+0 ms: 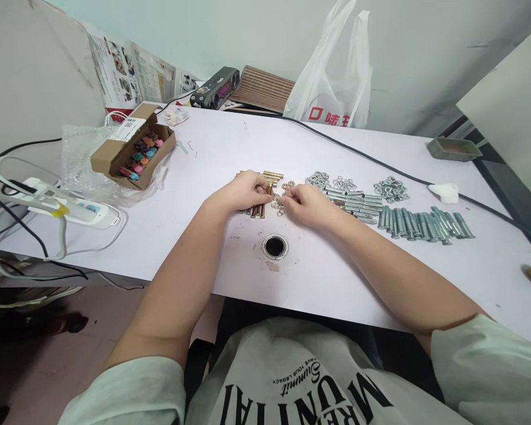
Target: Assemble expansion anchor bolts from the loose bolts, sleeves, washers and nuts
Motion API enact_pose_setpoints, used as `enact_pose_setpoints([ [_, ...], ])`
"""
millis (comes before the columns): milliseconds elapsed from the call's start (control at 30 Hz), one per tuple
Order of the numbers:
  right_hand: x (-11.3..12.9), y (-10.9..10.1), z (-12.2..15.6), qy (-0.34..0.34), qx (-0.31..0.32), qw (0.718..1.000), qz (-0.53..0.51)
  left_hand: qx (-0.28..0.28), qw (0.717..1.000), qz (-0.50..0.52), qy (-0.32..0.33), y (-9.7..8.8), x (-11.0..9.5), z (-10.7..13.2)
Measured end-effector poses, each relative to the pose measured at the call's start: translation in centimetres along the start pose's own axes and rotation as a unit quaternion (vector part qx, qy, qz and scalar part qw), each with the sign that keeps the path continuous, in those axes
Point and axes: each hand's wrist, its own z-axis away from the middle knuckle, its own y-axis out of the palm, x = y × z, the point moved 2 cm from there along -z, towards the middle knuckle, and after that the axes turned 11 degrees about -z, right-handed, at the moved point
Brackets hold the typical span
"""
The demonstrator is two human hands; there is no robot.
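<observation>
closest thing is the wearer's tee, pale w/ dark lettering, right up against the white table. a bit past the edge there's a round hole in the tabletop, just on the near side of the hands.

L hand is pinched narrow, thumb + finger on a copper bolt. bolt's above the tabletop b/w the two hands, long axis roughly near-to-far in this view; can't tell its exact tilt, & the fingers cover part of it. more copper bolts lie under that hand, side by side, lengthwise near-to-far, heads toward the wearer.

R hand has its fingers curled in close by some small rings; can't tell if it's got one.

over on the R, silver bolts sit in a row, also abt near-to-far. next to them silver tubes run L-to-R, w/ washers just behind. gold tubes behind the L hand run L-to-R too.

far back: plastic bag & a speaker by the wall.
</observation>
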Motion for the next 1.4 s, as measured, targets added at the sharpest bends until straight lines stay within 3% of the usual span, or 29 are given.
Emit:
enact_pose_setpoints([
  [300, -0.9, 1.1, 0.0, 0.001, -0.039, 0.999, 0.007, -0.010, 1.000, -0.013, 0.009, -0.1, -0.2, 0.1],
  [700, -0.5, 1.0, 0.0, 0.063, 0.008, 0.998, 0.013, -0.007, 1.000, -0.014, 0.002, -0.1, -0.1, 0.0],
  [933, -0.2, -0.4, -0.2, 0.084, 0.047, 0.992, -0.082, -0.001, 1.000, -0.011, 0.008, 0.0, 0.1, 0.0],
  [1267, 1.8, -3.2, 0.2, 0.071, -0.020, 0.983, -0.170, -0.008, 1.000, -0.012, 0.003, 0.0, -0.3, 0.1],
  [1400, 1.7, -3.1, 0.2, 0.071, -0.008, 0.987, -0.146, -0.010, 1.000, -0.013, 0.000, 0.0, -0.3, 0.1],
])
